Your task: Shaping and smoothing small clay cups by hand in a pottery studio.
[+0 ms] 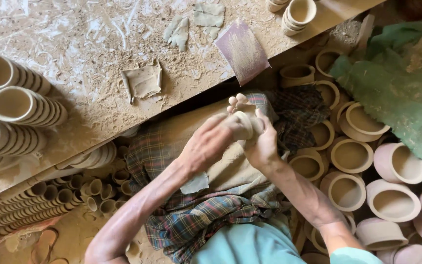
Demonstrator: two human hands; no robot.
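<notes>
Over my lap, both hands — left hand (206, 144), right hand (262, 144) — close around one small clay cup (244, 124); I grip lightly, turning evenly — soft walls dent.

Dusty wooden board (84, 105) bears stacked clay cups (18, 105); clay scraps (142, 80); a sandpaper sheet (242, 51).

Soft, warm daylight falls evenly over the scene, brightest on the pale, clay-dusted wooden worktop (89, 98), with no hard glare. A deep shadow runs under the worktop's near edge, and the gaps between the round unfired clay pots (352, 156) at the right are dark. The clay-smeared hands (235, 137) look slightly soft, the corners bend a little.
</notes>
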